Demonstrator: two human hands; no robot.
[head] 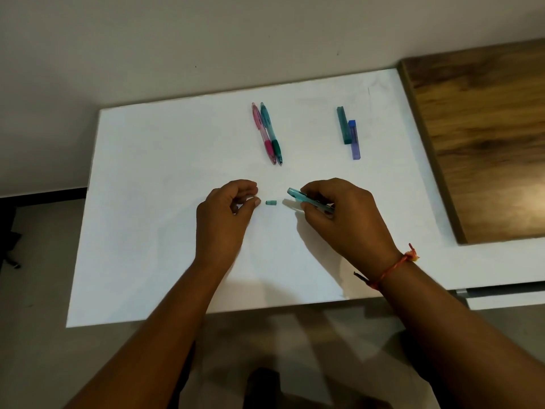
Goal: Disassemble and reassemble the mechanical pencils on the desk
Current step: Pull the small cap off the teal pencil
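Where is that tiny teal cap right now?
The teal cap lies on the white desk between the left hand and right hand.

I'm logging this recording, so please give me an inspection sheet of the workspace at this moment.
Surface: white desk, bare around the hands.
Job's things: pink pencil and teal pencil side by side, assembled; light blue pencil in the right hand; small teal cap lying between the hands.
Clutter: green lead case touching blue lead case.
Grippers: right hand holds the light blue pencil; left hand curled beside the cap, apparently empty.
Cables: nothing seen.
Surroundings: wooden board to the right; wall behind.
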